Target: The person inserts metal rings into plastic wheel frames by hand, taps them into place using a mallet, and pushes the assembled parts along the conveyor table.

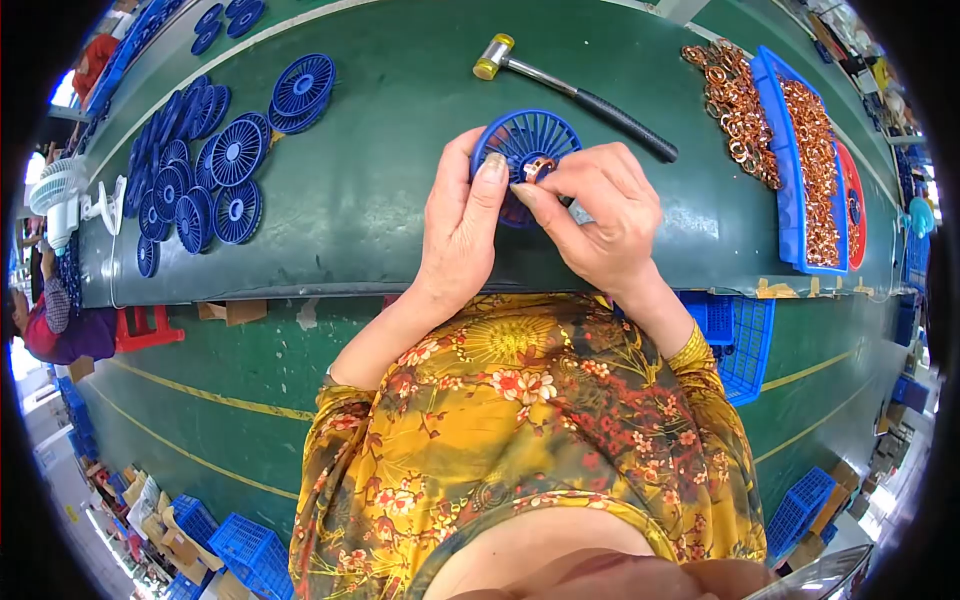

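Observation:
Near the front edge of the green table (370, 220), my left hand (465, 215) grips a round blue slotted wheel (528, 130) by its left side, thumb on its face. At the wheel's hub, my right hand (600, 210) pinches a small copper ring (538, 169) between thumb and forefinger. Part of the ring is hidden by the fingers. Beyond the wheel lies a hammer (575, 95) with a yellow head and black grip.
Many blue wheels (238, 152) lie in piles at left. Copper rings (735, 110) are heaped at right beside a blue tray (788, 170) of more rings and a red container (855, 205). A white fan (60, 200) stands far left; another person (60, 325) is beyond it.

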### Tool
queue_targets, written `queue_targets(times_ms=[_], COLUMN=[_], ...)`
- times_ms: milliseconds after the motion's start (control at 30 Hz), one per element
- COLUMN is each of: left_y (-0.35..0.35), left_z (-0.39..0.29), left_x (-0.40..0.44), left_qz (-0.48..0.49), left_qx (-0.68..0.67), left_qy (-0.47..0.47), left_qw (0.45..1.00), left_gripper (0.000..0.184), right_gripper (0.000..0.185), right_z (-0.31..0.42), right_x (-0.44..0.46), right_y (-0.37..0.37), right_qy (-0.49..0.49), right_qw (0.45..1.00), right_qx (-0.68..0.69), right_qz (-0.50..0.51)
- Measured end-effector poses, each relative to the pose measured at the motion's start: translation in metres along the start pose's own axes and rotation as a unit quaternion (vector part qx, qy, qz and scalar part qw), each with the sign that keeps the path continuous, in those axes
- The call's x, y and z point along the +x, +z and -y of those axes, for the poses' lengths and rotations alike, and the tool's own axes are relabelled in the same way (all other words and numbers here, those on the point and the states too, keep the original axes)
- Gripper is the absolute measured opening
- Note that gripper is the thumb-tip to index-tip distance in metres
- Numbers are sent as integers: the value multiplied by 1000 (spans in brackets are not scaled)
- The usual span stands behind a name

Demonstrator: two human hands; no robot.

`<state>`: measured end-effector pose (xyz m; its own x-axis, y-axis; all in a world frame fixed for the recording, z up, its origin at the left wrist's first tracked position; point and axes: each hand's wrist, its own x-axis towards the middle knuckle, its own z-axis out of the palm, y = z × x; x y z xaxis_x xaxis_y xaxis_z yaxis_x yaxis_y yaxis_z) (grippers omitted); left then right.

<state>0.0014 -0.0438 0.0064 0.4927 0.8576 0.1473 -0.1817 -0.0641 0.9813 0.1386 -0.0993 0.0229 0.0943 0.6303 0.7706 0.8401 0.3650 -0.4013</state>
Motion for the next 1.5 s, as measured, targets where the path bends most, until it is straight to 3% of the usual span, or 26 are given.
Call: queue_targets(times_ms=[167,467,667,867,900,1033,1167,1267,1300,1333,1400,1433,1500], left_y=[2,-3,-6,-9,-13,-30,-23,-19,-19,-20,-27,-30,-35], left_z=[10,27,16,18,12,1,-4,-10,-6,-2,6,14,19], left_x=[-5,-4,-5,2,3,0,-5,-4,-3,-3,-1,4,4], left_qz=[-2,-30,-11,18,46,183,150,108,76,40,-37,-77,-82], left_qx=[-17,47,169,-111,-145,-295,-218,-133,-59,33,217,265,386], left_qy=[22,19,48,-89,-122,-155,-198,-175,-106,-33,114,186,182], left_qw=[1000,998,984,990,981,925,944,970,990,998,969,943,901], left_gripper=[22,20,21,34,44,51,49,44,41,41,40,41,44], right_gripper=[13,10,10,22,28,29,31,31,36,37,33,37,39], right_z=[0,-2,-5,0,-1,-4,-9,-24,-34,-43,-70,-107,-147], right_x=[-2,-7,-10,-12,-13,-8,-6,-9,-13,-13,-14,-27,-40], right_y=[10,15,18,20,15,-10,-18,-20,-27,-38,-61,-72,-100], right_qy=[63,55,43,96,76,-42,-53,-9,37,80,296,222,254], right_qw=[996,990,991,992,992,994,990,987,986,988,947,937,870], right_qx=[-46,-74,-65,-84,-98,-50,18,72,65,-6,-98,-264,-421], right_qz=[42,103,108,-6,21,92,131,142,151,134,83,46,32])
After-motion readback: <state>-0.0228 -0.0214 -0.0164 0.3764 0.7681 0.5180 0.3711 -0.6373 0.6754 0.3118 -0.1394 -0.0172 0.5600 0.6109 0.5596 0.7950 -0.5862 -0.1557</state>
